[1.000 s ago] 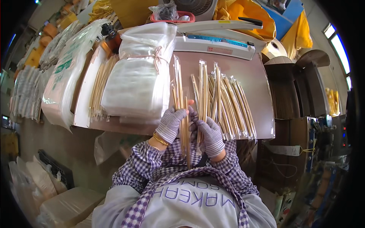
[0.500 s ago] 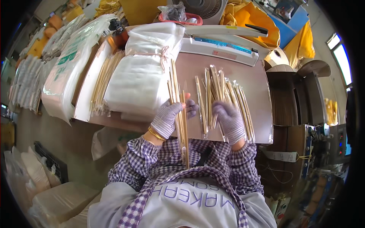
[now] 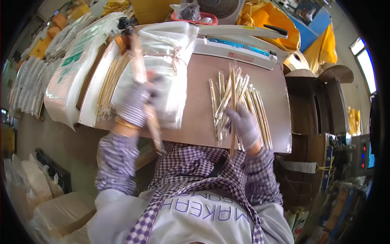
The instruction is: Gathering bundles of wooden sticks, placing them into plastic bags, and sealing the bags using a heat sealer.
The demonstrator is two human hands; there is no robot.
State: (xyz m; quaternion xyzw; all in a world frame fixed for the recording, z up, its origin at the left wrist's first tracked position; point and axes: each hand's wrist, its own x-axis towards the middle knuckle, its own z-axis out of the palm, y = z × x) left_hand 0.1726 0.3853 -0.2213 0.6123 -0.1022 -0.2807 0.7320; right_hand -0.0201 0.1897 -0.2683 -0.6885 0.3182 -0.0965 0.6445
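My left hand [image 3: 134,101], in a striped glove and smeared by motion, is closed around a bundle of thin wooden sticks in clear plastic [image 3: 154,131]. It is over the left side of a tied stack of clear plastic bags [image 3: 172,95]. At the right of the table, my right hand [image 3: 246,127] is closed on an upright plastic-wrapped stick [image 3: 232,89]. Beneath and around that hand lie several more wrapped sticks [image 3: 260,116], some crossing one another. The exact number in each hand cannot be made out.
Left of the bag stack, a white-sided box [image 3: 94,89] holds many sticks. A long white bag sealer [image 3: 239,53] stands along the back of the brown table [image 3: 199,91]. Behind it are a red basket [image 3: 211,17], a fan [image 3: 221,8] and yellow bags [image 3: 276,22].
My left hand has swung left with its sticks, from mid-table to over the bag stack. My right hand has stayed among the wrapped sticks and now holds one upright.
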